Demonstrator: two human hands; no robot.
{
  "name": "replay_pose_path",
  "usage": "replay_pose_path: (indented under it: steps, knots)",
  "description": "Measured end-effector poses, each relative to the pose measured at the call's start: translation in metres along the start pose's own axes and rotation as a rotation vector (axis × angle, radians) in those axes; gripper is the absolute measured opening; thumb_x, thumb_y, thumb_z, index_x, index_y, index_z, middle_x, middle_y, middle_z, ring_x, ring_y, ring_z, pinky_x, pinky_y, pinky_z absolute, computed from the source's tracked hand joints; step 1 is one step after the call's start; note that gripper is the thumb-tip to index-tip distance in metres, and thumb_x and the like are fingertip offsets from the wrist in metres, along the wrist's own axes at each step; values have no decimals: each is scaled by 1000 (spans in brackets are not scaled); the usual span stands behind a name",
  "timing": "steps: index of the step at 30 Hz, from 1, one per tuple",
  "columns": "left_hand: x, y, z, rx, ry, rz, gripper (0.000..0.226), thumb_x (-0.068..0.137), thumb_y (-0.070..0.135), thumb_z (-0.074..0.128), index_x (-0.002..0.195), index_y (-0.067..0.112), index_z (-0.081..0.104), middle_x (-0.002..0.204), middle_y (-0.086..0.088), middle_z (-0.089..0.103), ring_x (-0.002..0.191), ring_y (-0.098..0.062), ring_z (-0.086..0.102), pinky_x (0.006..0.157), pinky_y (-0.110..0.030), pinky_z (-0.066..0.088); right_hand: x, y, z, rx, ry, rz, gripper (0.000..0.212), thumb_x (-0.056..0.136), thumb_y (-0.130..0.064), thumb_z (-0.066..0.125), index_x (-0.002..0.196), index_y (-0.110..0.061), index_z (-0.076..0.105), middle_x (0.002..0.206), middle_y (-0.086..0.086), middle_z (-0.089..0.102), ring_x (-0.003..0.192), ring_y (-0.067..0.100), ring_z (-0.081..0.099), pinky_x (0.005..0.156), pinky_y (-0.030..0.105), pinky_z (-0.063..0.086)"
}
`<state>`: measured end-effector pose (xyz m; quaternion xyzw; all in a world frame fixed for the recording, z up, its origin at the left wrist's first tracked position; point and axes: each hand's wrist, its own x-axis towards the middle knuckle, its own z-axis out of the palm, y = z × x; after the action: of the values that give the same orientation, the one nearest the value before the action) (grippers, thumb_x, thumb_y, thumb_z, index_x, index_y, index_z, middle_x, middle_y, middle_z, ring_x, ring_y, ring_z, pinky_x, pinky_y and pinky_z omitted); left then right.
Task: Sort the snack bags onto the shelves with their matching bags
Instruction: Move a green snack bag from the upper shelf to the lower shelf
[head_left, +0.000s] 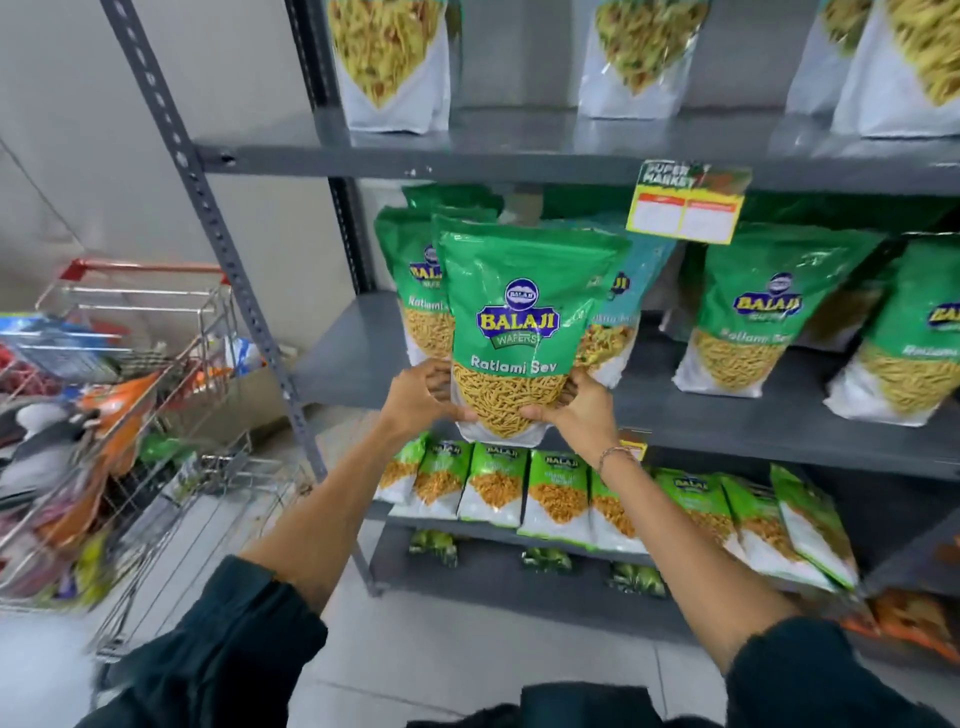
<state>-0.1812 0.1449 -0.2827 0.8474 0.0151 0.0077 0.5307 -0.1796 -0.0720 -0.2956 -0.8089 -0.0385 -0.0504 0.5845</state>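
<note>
Held bag: we hold a large green and white plastic Ratlami Sev snack bag (509, 332) upright, long axis vertical, sealed top up, printed face toward us.
Left hand: our left hand (418, 397) clasps the bag's lower left edge, thumb on the front, fingers wrapped behind.
Right hand: our right hand (574, 408) clasps the lower right edge the same way; a thin bracelet (615, 454) sits on that wrist.
Bag position: its bottom hangs just below the front edge of the grey metal middle shelf (727, 415), near the shelf's left end; whether it touches the shelf we cannot tell.
Matching bags: more green Ratlami Sev bags (410, 291) stand upright right behind it at the left end, faces forward.
Neighbour: a teal-topped snack bag (618, 312) stands just behind and to the right of the held bag.
Further right: other green Ratlami Sev bags (753, 322) stand along the same shelf toward its right end.
Price tag: a yellow paper supermarket label (685, 208) hangs from the front edge of the shelf above.
Lower shelf: a row of smaller green and white snack packets (556, 491) leans along its front edge.
Trolley: a wire shopping trolley with a red handle (156, 364) stands left of the shelving, holding mixed snack bags.
</note>
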Motion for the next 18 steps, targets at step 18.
replay_pose_path:
  steps: [18]
  knots:
    - [122, -42, 16, -113, 110, -204, 64, 61, -5, 80, 117, -4, 50, 123, -35, 54, 115, -41, 56, 98, -49, 48, 137, 55, 52, -117, -39, 28, 65, 57, -22, 86, 111, -6, 53, 111, 14, 68, 99, 25, 64, 87, 40, 55]
